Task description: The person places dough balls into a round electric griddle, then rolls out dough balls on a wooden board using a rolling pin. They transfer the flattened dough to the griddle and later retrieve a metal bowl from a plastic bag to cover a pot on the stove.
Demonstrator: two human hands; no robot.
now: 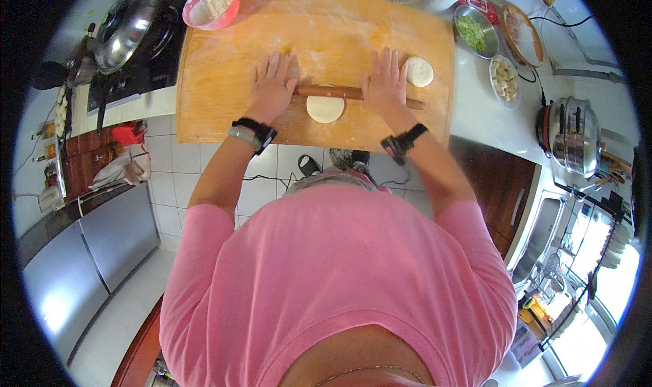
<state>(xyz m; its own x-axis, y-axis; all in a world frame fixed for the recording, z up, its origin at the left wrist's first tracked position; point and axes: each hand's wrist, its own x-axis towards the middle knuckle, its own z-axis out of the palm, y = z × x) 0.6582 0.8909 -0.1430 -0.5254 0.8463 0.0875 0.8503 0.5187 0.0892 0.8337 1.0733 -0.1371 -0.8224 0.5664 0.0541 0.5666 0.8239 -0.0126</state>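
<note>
A wooden rolling pin (333,91) lies across a large floured wooden board (224,88). My left hand (273,84) presses flat on the pin's left part, fingers spread. My right hand (386,81) presses flat on its right part. Under the pin's middle sits a round flat piece of pale dough (324,108). A second, smaller dough round (419,71) lies on the board just right of my right hand. Both wrists carry dark bands.
A pink scoop of flour (214,5) rests at the board's far left corner. A steel pot lid (125,27) sits on the stove at left. At right stand a bowl of chopped greens (473,31), a dish of pale cubes (504,80), a plate (521,33) and a steel pot (574,135).
</note>
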